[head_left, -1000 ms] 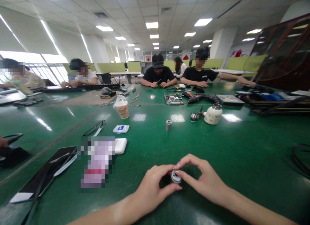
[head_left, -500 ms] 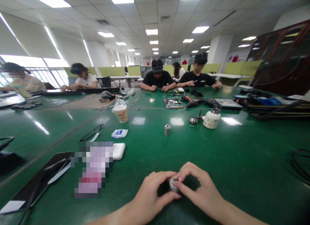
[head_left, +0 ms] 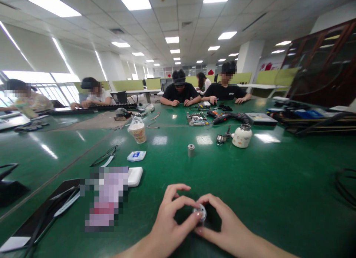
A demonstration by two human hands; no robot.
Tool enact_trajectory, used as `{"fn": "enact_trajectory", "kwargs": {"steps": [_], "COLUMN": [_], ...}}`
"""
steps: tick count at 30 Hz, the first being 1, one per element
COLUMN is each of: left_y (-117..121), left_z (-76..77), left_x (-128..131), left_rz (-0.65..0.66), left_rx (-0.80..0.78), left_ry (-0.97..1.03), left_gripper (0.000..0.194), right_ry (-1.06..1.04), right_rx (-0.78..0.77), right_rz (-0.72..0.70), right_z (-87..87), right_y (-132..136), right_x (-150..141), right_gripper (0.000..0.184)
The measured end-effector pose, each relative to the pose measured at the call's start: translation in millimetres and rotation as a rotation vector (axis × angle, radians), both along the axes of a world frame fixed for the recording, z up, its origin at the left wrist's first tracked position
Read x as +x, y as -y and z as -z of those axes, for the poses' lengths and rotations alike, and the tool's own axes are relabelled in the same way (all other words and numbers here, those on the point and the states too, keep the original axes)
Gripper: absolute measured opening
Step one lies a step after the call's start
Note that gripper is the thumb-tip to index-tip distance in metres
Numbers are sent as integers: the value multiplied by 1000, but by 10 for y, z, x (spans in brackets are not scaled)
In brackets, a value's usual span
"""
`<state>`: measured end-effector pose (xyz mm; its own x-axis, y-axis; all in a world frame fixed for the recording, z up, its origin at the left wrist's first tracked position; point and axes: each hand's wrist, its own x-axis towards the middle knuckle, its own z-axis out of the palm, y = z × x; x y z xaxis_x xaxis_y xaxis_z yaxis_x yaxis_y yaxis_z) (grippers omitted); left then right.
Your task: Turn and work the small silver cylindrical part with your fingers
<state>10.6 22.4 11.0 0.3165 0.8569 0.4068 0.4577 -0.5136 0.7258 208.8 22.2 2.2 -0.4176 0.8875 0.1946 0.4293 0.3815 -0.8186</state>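
A small round silver metal cylinder [head_left: 203,212] sits between my two hands near the front of the table, its top face with a dark hole tipped toward me. My left hand [head_left: 175,213] has thumb and index finger on its top and near rim, while its other fingers stay raised. Around the far and right side, the thumb and index finger of my right hand [head_left: 225,221] curl to grip it. Farther off, a similar metal cylinder [head_left: 191,150] stands upright, touched by neither hand.
On the green table [head_left: 167,169] lie a blurred-out phone [head_left: 107,198], a white case [head_left: 135,176], a tissue pack [head_left: 136,156] and a bagged cup [head_left: 138,131]. A cream round jar [head_left: 242,136] stands beside metal parts [head_left: 221,139]. Beyond are a circuit board [head_left: 197,119], a drill [head_left: 222,117] and several people.
My left fingers have shifted onto the cylinder's top, with the others lifting. My right hand has moved from the top to the cylinder's side. The view has tilted slightly upward.
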Motion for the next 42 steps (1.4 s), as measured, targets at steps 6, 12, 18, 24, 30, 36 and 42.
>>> {"fn": "enact_trajectory", "kwargs": {"steps": [6,12,18,24,30,36,42], "left_y": [-47,-79,-313,-426,-227,-39,-15], "left_z": [-29,-143,-8,111,-137,-199,-190], "left_x": [66,56,-160,-243,-57,89,75], "left_rz": [-41,-74,-239,-237,-85,17,16], "left_rx": [-31,2,36,20,73,-12,3], "left_ry": [11,25,-173,-285,-59,-25,-19], "left_gripper": [13,10,8,6,8,8,8], "right_ry": [47,69,127,147,123,110,111], "right_rx": [24,9,0,5,19,29,22], "right_rz": [0,-11,-21,-19,-11,-34,-35], "right_z": [27,41,-12,-50,-11,24,20], "right_y": [-7,-3,-2,-13,0,-28,-14], "right_x": [-7,3,-10,-7,-3,-10,-4], "right_gripper": [27,28,29,28,28,22,20]}}
